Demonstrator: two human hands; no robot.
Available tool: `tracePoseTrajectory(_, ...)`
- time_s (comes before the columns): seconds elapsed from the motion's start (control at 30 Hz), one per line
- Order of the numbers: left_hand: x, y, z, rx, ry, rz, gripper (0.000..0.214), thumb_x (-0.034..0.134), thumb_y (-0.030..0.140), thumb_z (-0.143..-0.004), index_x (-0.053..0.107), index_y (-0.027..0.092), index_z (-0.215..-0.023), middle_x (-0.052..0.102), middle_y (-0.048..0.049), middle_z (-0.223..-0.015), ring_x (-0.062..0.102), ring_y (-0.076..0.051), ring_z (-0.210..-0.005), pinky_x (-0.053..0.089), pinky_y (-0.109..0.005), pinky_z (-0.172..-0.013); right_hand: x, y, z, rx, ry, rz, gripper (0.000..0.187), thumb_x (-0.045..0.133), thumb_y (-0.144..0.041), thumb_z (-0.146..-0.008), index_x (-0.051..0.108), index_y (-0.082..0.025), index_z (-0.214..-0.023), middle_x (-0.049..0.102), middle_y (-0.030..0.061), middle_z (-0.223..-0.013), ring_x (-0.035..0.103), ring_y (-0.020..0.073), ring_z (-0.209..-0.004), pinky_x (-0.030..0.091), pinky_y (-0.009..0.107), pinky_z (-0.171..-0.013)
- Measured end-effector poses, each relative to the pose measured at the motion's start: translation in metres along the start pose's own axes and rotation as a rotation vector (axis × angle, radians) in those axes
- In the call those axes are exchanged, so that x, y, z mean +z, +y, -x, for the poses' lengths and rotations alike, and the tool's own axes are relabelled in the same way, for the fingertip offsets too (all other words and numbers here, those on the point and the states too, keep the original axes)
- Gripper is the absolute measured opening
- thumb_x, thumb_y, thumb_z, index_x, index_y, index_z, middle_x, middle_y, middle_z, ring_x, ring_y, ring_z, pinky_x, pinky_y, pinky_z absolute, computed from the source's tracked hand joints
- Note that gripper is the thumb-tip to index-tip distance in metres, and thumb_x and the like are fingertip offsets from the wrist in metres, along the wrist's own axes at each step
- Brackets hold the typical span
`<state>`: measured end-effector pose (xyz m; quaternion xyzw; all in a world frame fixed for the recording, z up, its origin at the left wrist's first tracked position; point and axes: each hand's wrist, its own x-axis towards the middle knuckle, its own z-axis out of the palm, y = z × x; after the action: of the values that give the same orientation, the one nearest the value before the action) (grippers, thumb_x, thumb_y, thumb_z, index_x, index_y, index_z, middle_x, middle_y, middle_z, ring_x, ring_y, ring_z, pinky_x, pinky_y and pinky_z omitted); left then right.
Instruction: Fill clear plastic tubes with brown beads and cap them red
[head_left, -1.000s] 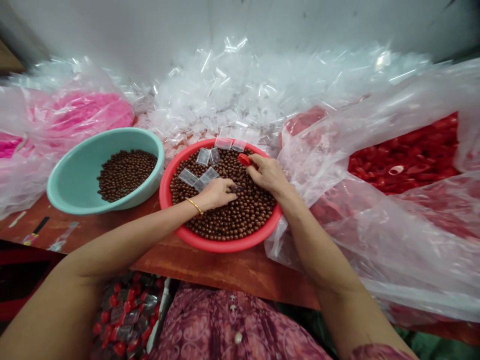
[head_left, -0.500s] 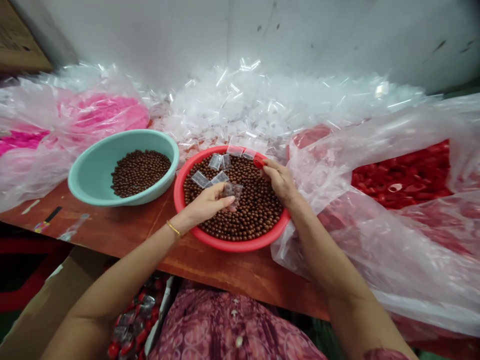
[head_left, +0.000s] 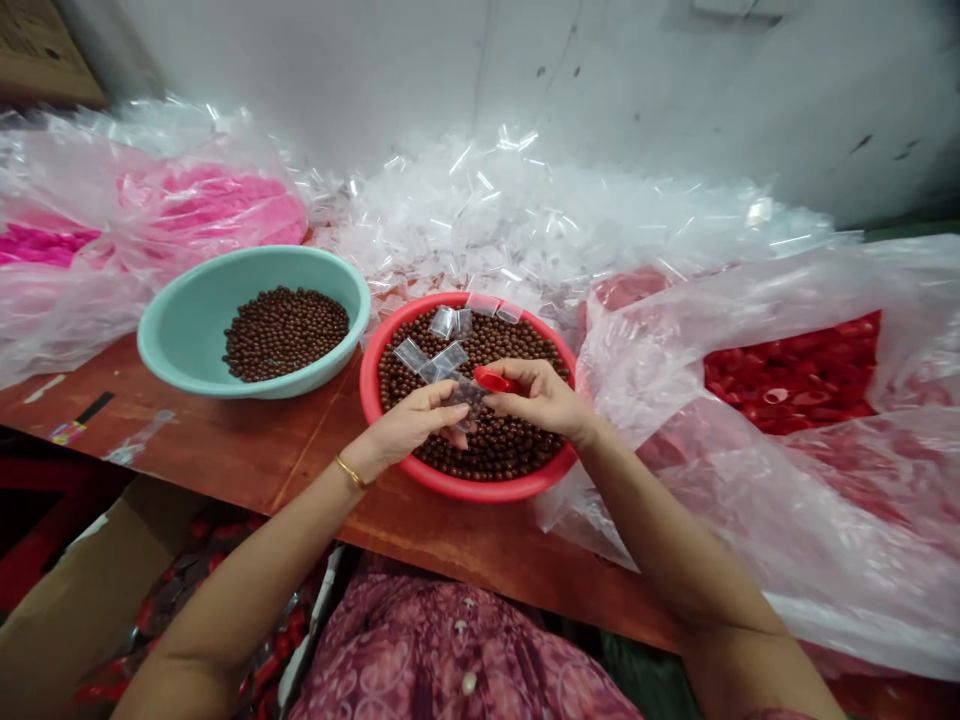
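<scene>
My left hand (head_left: 420,425) is closed on a small clear plastic case (head_left: 469,400) above the red basin (head_left: 480,490). Between the thumb and fingers of my right hand (head_left: 544,400) is a red plastic cap (head_left: 493,379), held right at the upper edge of the case; whether they touch I cannot tell. Shiny brown balls (head_left: 517,345) fill the basin under both hands. On top of the balls lie several more clear cases (head_left: 450,357), and a few others rest by the far rim.
A teal basin (head_left: 172,365) with smaller brown balls stands to the left. Behind are heaped clear cases (head_left: 480,210). A plastic bag of red caps (head_left: 795,375) lies right, a bag of pink pieces (head_left: 217,210) left. Below the table edge, a box (head_left: 97,570) holds red-capped cases.
My right hand has brought the red cap leftward and down from the far right rim to the clear case in my left hand. The view has shifted slightly.
</scene>
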<state>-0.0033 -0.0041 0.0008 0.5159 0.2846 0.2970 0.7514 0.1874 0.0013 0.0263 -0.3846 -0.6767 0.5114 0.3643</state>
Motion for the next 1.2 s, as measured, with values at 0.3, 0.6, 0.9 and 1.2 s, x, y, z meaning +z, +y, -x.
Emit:
tracePoseTrajectory(0.3, 0.003, -0.005, -0.001, 0.050, 0.094, -0.020, 0.035, 0.067, 0.038, -0.074, 0.051, 0.013, -0.093, 0.058, 0.0009, -0.080, 0.058, -0.007, -0.062, 0.048, -0.021, -0.061, 0.004, 0.017, 0.005, 0.043, 0.190, 0.037, 0.027, 0.072, -0.039, -0.068, 0.062, -0.020, -0.085, 0.058, -0.0011, -0.073, 0.049, 0.0101, -0.060, 0.043, 0.022, -0.051)
tracePoseTrajectory(0.6, 0.005, -0.004, 0.000, 0.068, 0.039, -0.092, 0.032, 0.065, 0.039, -0.076, 0.052, 0.013, -0.088, 0.056, 0.0006, -0.078, 0.054, -0.007, -0.062, 0.047, -0.020, -0.056, 0.003, 0.018, 0.011, 0.038, 0.090, 0.041, 0.033, 0.071, -0.045, -0.069, 0.064, -0.019, -0.089, 0.061, 0.0011, -0.077, 0.051, 0.0119, -0.063, 0.043, 0.025, -0.053)
tracePoseTrajectory(0.9, 0.004, -0.004, 0.001, 0.019, 0.009, -0.111, 0.029, 0.061, 0.037, -0.078, 0.051, 0.012, -0.090, 0.057, 0.0009, -0.076, 0.049, -0.004, -0.052, 0.040, -0.019, -0.051, 0.005, 0.012, 0.011, -0.051, 0.113, 0.129, 0.026, 0.069, -0.042, -0.070, 0.059, -0.019, -0.079, 0.053, -0.0018, -0.066, 0.047, 0.0107, -0.061, 0.041, 0.025, -0.059)
tracePoseTrajectory(1.2, 0.004, -0.005, 0.001, 0.021, 0.009, -0.123, 0.027, 0.059, 0.036, -0.080, 0.050, 0.013, -0.091, 0.056, 0.0007, -0.076, 0.048, -0.004, -0.053, 0.039, -0.019, -0.052, -0.001, 0.014, 0.012, 0.116, 0.029, -0.002, 0.033, 0.068, -0.049, -0.070, 0.056, -0.019, -0.079, 0.049, -0.0035, -0.066, 0.044, 0.0083, -0.053, 0.043, 0.021, -0.047)
